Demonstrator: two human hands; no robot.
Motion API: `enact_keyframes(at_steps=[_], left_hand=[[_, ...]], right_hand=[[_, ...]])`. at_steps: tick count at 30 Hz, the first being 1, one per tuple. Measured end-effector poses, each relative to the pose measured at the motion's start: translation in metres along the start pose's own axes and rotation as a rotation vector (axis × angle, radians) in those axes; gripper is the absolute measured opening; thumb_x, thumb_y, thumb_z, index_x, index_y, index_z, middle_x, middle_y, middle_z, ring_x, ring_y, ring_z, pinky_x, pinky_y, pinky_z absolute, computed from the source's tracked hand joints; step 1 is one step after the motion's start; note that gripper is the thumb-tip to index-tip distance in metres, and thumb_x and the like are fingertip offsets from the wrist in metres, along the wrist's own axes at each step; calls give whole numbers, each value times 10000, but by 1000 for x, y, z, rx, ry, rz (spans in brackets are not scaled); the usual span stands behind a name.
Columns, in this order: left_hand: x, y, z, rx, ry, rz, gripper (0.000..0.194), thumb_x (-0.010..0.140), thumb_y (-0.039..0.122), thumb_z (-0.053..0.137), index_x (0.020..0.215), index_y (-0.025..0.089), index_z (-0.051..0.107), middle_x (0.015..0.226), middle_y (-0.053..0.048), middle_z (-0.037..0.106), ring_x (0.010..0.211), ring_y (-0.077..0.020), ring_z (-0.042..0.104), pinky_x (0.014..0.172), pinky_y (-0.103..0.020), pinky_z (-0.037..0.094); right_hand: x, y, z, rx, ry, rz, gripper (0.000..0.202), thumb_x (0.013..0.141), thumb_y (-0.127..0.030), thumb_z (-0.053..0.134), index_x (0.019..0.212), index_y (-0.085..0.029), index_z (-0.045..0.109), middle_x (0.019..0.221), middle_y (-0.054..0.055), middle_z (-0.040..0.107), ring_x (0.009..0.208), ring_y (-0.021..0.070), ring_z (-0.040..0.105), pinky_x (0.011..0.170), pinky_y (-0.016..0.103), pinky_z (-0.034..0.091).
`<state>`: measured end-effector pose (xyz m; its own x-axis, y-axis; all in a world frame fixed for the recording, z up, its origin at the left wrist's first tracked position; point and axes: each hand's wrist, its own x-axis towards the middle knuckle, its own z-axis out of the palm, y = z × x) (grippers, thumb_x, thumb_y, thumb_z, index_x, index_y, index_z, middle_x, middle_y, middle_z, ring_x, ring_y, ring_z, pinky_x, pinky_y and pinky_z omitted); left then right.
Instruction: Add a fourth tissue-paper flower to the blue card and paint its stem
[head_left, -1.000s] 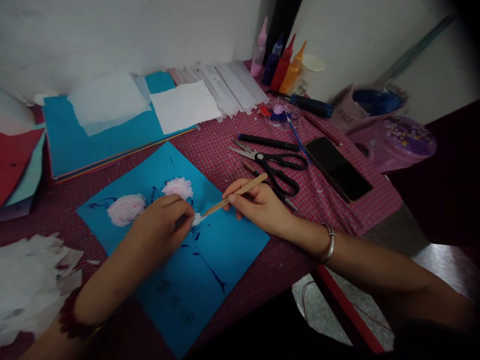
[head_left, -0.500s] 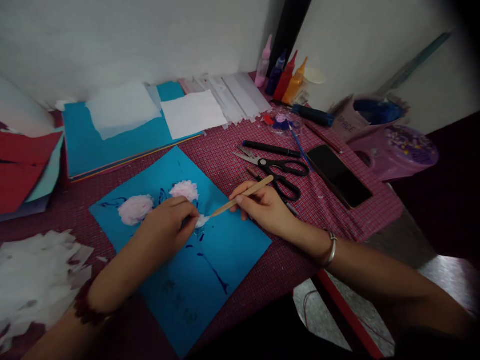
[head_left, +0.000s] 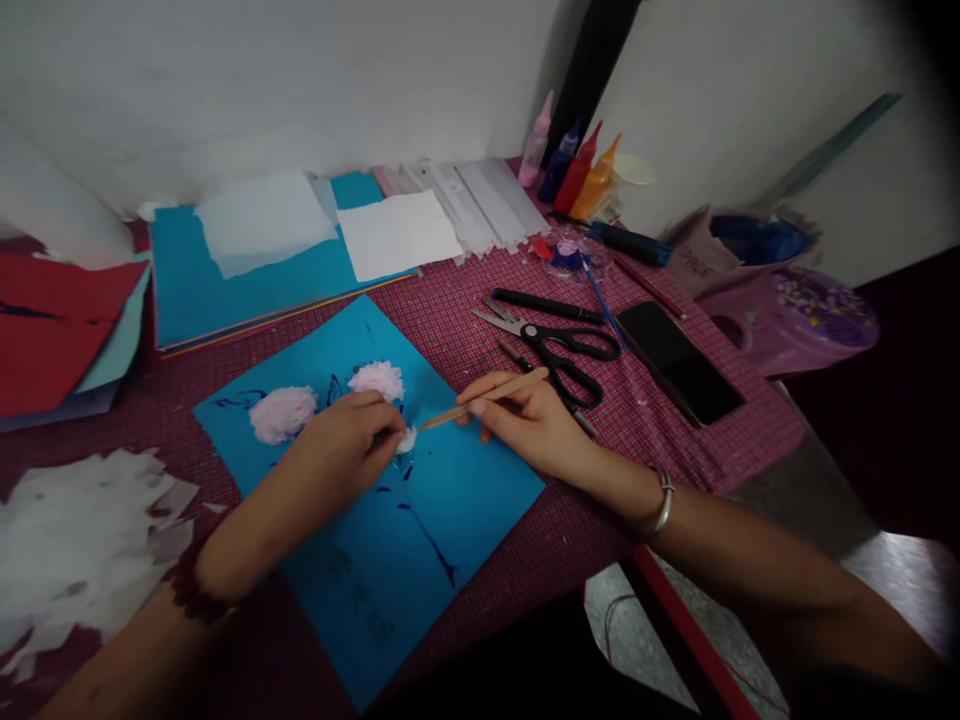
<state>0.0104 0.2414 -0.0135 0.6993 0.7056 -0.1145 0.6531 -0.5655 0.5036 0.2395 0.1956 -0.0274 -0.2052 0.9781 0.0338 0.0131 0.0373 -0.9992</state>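
Left hand [head_left: 341, 445] pinching small tissue tuft [head_left: 406, 440] on blue sheet [head_left: 442, 490]; right hand [head_left: 525, 420] gripping wooden stick [head_left: 487, 397], tip at tuft. Two pink puffs [head_left: 283, 413] already on sheet; third one not finished, seemingly.

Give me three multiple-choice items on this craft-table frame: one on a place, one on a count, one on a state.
1. Where do the black scissors lie?
A. on the checked cloth, right of the blue sheet
B. on the blue sheet
C. on the phone

2. How many squeeze bottles stand at the back by the wall?
A. two
B. four
C. six

3. How is the wooden stick held?
A. lying loose on the cloth
B. gripped in the right hand, tip at the white tuft
C. gripped in the left hand

Answers: 1 A, the blades rest on the cloth. 2 B, pink, blue, red, orange. 3 B, the left hand pinches the tuft instead.
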Motion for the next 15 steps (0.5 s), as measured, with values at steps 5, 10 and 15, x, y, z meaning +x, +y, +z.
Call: enact_keyframes(at_steps=[5, 10, 15], left_hand=[[1, 3, 1, -7, 2, -16, 223, 866, 216, 433, 774, 173, 631, 782, -52, 594, 799, -204, 571, 717, -331, 436], [-1, 2, -10, -16, 42, 1, 260, 863, 241, 404, 794, 187, 648, 795, -52, 630, 808, -208, 597, 729, -341, 465], [-43, 2, -75, -59, 387, -227, 304, 796, 190, 405, 1013, 222, 617, 906, -15, 677, 817, -189, 628, 701, -316, 481]], right_hand=[[2, -6, -2, 64, -3, 74, 143, 865, -296, 572, 885, -158, 604, 724, -1, 648, 519, 69, 537, 475, 190, 420], [14, -4, 2, 29, -79, 163, 145, 856, -289, 559, 894, -152, 588, 740, 10, 652, 511, 70, 537, 437, 183, 394], [21, -3, 2, -22, -94, 226, 191, 840, -332, 566, 888, -147, 576, 743, 17, 650, 499, 74, 537, 400, 174, 372]])
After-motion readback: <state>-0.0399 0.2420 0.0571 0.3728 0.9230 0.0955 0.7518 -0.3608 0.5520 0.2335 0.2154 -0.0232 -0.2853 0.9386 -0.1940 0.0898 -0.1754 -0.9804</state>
